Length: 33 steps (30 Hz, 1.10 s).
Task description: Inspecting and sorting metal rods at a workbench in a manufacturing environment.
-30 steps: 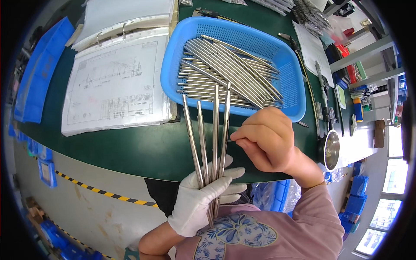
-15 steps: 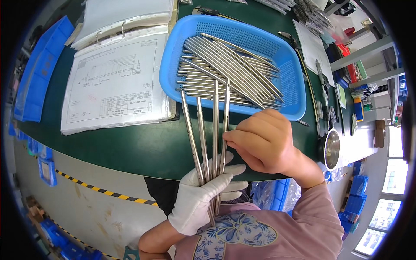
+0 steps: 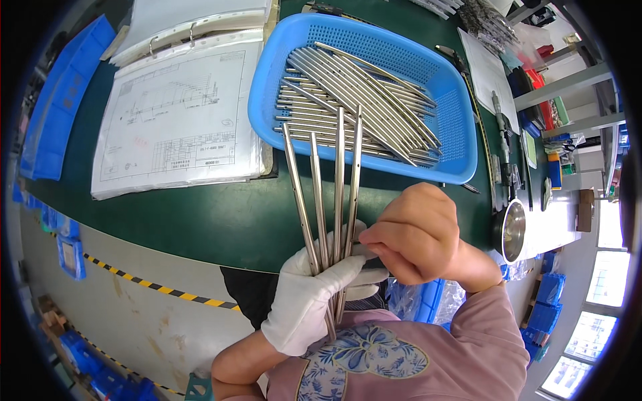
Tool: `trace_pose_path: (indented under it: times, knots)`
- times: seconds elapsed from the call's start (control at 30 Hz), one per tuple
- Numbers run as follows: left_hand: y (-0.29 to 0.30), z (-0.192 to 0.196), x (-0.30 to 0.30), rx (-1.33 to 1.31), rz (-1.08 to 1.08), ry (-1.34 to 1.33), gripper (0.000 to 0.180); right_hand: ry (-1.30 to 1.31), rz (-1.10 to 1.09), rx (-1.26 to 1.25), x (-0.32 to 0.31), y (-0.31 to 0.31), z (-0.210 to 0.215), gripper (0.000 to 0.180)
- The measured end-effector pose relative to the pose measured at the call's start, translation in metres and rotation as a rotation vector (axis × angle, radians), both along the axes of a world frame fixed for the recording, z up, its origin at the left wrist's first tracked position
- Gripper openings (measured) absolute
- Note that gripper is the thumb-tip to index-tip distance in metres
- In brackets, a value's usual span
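Observation:
My left hand (image 3: 311, 294), in a white glove, is closed around several slim metal shafts (image 3: 317, 207). They fan out upward from the palm, with small holes along their sides and narrower tips. Their lower ends stick out below the glove. My bare right hand (image 3: 418, 234) is closed in a pinch beside the rightmost shaft (image 3: 352, 187), at the gloved fingertips. What the pinch holds, if anything, is too small to make out. Beyond the hands, a blue perforated basket (image 3: 468, 127) holds a pile of similar shafts (image 3: 361, 100).
An open ring binder with a technical drawing (image 3: 177, 120) lies left of the basket on the green table (image 3: 194, 224). A blue bin (image 3: 67, 100) stands farther left. To the right are a caliper-like measuring tool (image 3: 503, 137) and a metal bowl (image 3: 513, 230).
My right hand has moved down along the rightmost shaft toward the gloved fingers, and slightly right. The left hand still grips the shafts, whose tips have shifted slightly up and right.

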<state>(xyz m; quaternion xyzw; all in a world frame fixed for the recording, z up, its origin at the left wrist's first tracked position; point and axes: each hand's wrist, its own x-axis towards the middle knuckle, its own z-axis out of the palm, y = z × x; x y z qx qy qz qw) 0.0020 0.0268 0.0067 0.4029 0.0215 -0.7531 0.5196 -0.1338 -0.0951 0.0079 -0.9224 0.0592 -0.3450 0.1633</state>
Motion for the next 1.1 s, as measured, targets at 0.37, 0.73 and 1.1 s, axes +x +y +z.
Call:
trace_pose_path:
  times: [0.37,0.73,1.1]
  knots:
    - [0.001,0.004,0.006,-0.086,0.068,0.105,0.041,0.103,-0.032,-0.075,0.002,-0.001,0.004,0.021]
    - [-0.006,0.009,0.006,-0.094,0.065,0.107,0.054,-0.014,0.026,0.039,-0.005,0.003,0.006,0.018]
    - [-0.006,0.009,0.003,-0.061,0.103,0.082,0.053,-0.027,0.032,0.056,-0.004,0.002,0.002,0.02]
